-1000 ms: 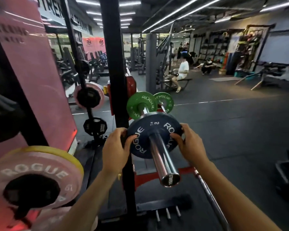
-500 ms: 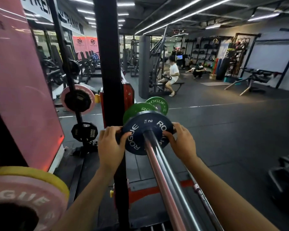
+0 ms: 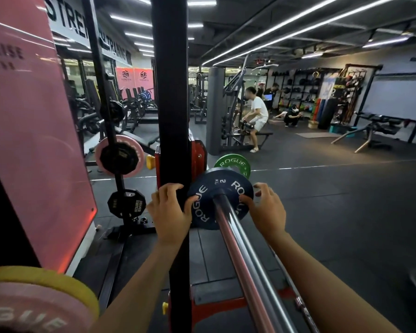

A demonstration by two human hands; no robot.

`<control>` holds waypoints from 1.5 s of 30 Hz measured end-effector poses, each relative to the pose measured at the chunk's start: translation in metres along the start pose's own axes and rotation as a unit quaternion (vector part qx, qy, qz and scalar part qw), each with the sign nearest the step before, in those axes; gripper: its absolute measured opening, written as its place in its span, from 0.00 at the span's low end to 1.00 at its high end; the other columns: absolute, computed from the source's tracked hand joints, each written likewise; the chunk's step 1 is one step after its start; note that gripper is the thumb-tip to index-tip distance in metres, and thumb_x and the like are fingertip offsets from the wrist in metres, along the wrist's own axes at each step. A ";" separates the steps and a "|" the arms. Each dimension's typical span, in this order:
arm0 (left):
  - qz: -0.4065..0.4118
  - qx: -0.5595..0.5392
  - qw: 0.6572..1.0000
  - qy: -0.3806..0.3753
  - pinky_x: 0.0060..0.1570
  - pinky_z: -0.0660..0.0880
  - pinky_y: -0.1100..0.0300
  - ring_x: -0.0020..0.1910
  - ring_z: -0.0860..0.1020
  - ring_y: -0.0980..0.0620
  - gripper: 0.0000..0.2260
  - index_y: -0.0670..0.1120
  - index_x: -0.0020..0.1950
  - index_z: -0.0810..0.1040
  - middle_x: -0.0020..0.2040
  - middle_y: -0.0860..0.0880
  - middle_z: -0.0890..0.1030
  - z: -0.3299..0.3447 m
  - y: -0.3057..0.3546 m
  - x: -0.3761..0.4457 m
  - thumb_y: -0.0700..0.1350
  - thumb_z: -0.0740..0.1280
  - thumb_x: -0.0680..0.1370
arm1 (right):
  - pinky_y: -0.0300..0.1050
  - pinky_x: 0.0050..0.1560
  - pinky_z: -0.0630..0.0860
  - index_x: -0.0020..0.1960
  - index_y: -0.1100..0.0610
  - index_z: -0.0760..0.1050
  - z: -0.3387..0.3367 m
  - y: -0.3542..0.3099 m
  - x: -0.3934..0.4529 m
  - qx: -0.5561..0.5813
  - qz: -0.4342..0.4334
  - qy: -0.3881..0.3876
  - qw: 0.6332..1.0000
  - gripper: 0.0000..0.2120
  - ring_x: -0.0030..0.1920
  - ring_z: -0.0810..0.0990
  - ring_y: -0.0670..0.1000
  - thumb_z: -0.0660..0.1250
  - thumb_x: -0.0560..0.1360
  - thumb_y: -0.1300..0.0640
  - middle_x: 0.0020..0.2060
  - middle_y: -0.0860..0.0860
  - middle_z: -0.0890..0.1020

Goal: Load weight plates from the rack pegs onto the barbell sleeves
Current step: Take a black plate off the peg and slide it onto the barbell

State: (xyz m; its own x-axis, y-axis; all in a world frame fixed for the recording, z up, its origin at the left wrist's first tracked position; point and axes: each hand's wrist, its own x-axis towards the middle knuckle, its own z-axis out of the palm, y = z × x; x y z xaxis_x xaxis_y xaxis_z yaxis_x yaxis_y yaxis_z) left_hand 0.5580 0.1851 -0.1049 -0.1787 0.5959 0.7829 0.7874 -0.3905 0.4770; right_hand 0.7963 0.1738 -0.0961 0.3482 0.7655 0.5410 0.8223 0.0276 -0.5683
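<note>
Blue plate (image 3: 220,198) threaded on barbell sleeve (image 3: 245,255), deep toward inner end, near rack upright (image 3: 172,116). Left hand (image 3: 169,212) grips plate's left rim, fingers curled over edge, thumb on face. Right hand (image 3: 268,209) grips right rim likewise. Sleeve's long axis runs straight away from wearer; plate sits square across it, hands level either side. Green plate (image 3: 233,164) just beyond. Judgement: next push goes along axis, seating blue against green.

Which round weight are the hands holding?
The dark blue plate on the shiny bar. The green plate sits behind it, and the pink ones stay untouched.
</note>
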 end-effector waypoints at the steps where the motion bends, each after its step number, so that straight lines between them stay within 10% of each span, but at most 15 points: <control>1: -0.002 0.004 1.000 -0.003 0.51 0.69 0.46 0.56 0.74 0.42 0.22 0.45 0.58 0.75 0.56 0.46 0.78 -0.002 0.002 0.000 0.61 0.67 0.75 | 0.52 0.46 0.76 0.60 0.50 0.69 -0.003 -0.001 -0.002 -0.002 0.003 0.001 1.000 0.27 0.53 0.77 0.53 0.64 0.71 0.32 0.53 0.49 0.79; 27: 0.012 0.153 0.982 -0.106 0.58 0.66 0.46 0.60 0.72 0.44 0.27 0.50 0.64 0.73 0.60 0.49 0.77 -0.210 0.158 -0.161 0.67 0.55 0.75 | 0.55 0.59 0.70 0.68 0.51 0.70 -0.213 -0.020 -0.187 -0.076 -0.176 -0.090 0.977 0.27 0.63 0.72 0.59 0.57 0.77 0.36 0.62 0.53 0.78; 45: -0.085 0.270 0.958 -0.038 0.61 0.67 0.44 0.63 0.72 0.41 0.27 0.47 0.67 0.72 0.64 0.46 0.76 -0.472 0.032 -0.196 0.63 0.59 0.75 | 0.54 0.58 0.72 0.69 0.56 0.69 -0.157 -0.261 -0.343 0.031 -0.338 -0.159 0.927 0.30 0.64 0.72 0.59 0.61 0.76 0.36 0.63 0.56 0.76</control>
State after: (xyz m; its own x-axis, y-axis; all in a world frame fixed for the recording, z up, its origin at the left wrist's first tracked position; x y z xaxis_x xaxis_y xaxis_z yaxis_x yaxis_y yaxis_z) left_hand 0.3392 -0.2755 -0.0543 -0.3042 0.6755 0.6717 0.9450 0.1247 0.3025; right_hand 0.5329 -0.1975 -0.0361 -0.3959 0.7107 0.5815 0.7738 0.5992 -0.2056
